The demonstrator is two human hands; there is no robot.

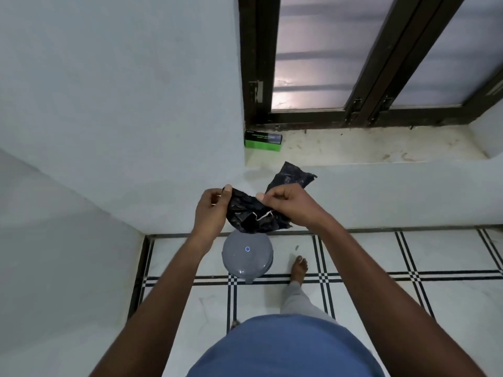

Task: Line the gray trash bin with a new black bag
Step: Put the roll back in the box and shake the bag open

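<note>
A crumpled black bag (pixel 250 213) hangs in the air between both hands, with one loose end sticking up past my right hand. My left hand (pixel 211 210) pinches the bag's left edge. My right hand (pixel 288 204) grips its upper right part between thumb and fingers. Directly below the bag stands the round gray trash bin (pixel 246 257) on the tiled floor by the wall, its lid closed and a small blue mark at the lid's middle.
A green and black box (pixel 262 141) lies on the window ledge (pixel 367 148) above the bin, under a dark-framed window. My bare right foot (pixel 299 269) stands just right of the bin. White walls meet in a corner on the left.
</note>
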